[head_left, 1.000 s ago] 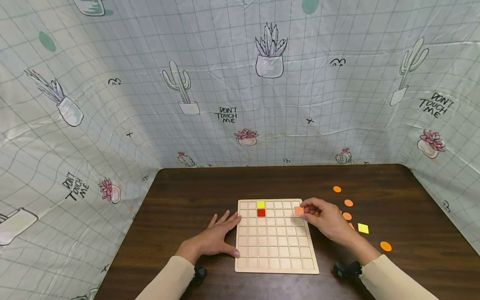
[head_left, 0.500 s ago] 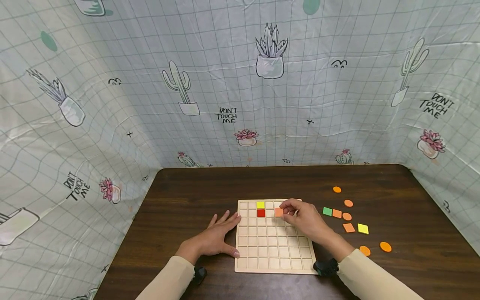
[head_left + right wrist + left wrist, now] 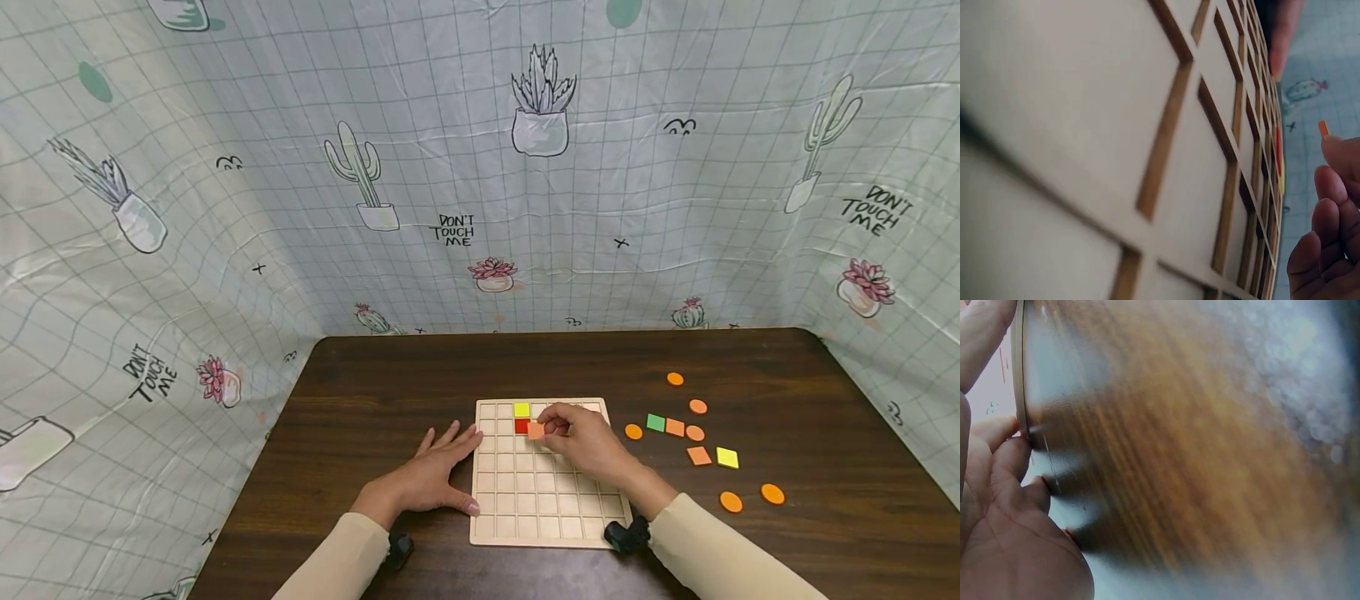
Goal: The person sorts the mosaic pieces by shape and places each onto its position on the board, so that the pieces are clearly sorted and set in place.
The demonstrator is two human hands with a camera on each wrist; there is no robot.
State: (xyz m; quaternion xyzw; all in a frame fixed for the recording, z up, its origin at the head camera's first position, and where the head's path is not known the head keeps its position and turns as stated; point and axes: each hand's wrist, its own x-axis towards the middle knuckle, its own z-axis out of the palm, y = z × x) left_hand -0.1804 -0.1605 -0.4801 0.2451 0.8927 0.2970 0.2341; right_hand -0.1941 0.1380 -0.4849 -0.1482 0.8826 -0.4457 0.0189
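Note:
A pale wooden grid board (image 3: 536,505) lies on the dark table. My left hand (image 3: 423,479) is spread along its left side, fingertips and thumb touching the edge; the left wrist view shows the fingers against the board's rim (image 3: 1020,369). Between thumb and fingers, my right hand (image 3: 588,442) pinches an orange square tile (image 3: 535,431) over the second row. Just left of it, a red square tile (image 3: 521,426) sits in a cell, partly covered. Behind the red one is a yellow square tile (image 3: 521,410) in the top row. From the right wrist, the orange tile (image 3: 1323,129) appears edge-on above the grid.
Loose pieces lie right of the board: a green square (image 3: 656,422), orange squares (image 3: 699,456), a yellow square (image 3: 727,457) and several orange discs (image 3: 731,502). A patterned cloth (image 3: 495,208) rises behind the table (image 3: 382,383) and at its sides.
My right hand has carried the orange tile leftward from the board's right edge to beside the red tile. Loose pieces at the right are now uncovered. The left hand stays put.

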